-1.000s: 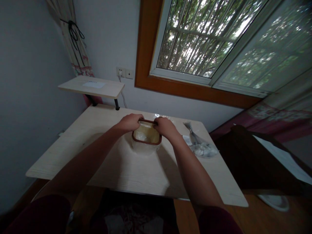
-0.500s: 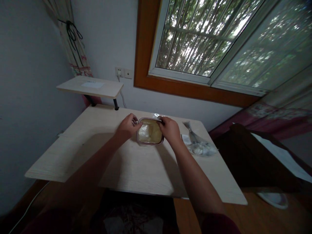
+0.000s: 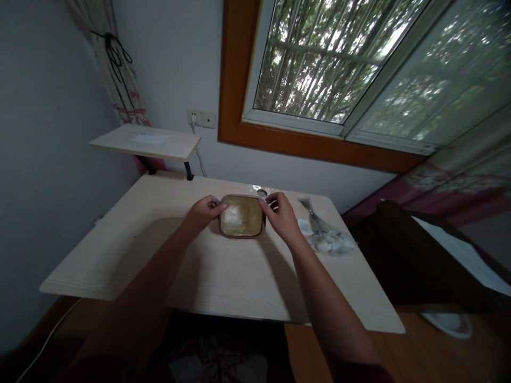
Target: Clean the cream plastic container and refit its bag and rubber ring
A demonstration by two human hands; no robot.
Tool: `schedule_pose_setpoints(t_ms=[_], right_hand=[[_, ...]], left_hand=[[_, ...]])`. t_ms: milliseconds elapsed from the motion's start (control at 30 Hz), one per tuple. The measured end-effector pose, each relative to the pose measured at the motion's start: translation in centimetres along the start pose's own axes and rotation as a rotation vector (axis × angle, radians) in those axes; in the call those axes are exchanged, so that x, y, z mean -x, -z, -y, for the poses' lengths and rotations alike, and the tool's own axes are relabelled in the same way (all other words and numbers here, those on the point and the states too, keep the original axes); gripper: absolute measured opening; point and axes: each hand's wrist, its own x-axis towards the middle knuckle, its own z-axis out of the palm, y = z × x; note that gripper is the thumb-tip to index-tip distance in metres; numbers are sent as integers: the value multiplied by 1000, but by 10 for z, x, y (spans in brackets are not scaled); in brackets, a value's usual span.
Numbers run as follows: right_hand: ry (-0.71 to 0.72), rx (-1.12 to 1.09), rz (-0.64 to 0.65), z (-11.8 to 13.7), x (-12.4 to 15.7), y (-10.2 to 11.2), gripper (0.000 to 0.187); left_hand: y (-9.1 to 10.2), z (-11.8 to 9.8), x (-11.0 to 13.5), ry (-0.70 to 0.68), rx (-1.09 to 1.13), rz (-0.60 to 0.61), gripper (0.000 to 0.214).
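Observation:
A rounded rectangular food container [image 3: 241, 217] with a reddish-brown rim sits in front of me at the middle of the table; its inside looks yellowish under a shiny, clear surface. My left hand [image 3: 204, 210] grips its upper left corner, thumb on the rim and fingers curled beside it. At the upper right corner, my right hand [image 3: 280, 213] has its thumb on the rim, with the other fingers bent behind. Whether the shiny surface is a clear lid or the contents, I cannot tell.
On the table [image 3: 235, 282], right of my right hand, lies a tied clear plastic bag [image 3: 329, 240] with whitish contents. A raised shelf [image 3: 159, 141] with a paper label stands at the back left. Behind the container is a round hole [image 3: 262, 193] in the tabletop.
The container has shifted slightly left and towards me, with my left hand moving along. The fingers of my right hand have lifted away from the rim's far side, uncovering the round hole.

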Motion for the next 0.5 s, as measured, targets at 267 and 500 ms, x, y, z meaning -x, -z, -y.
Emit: schedule_pose_setpoints(t_ms=[267,500], right_hand=[[-230,-281,233,1,14,-3,40],[-309,-547,255,-4,18,-13,37]], left_hand=[[7,3,-2,54,115,5,43],[8,4,3,112,195,29,44]])
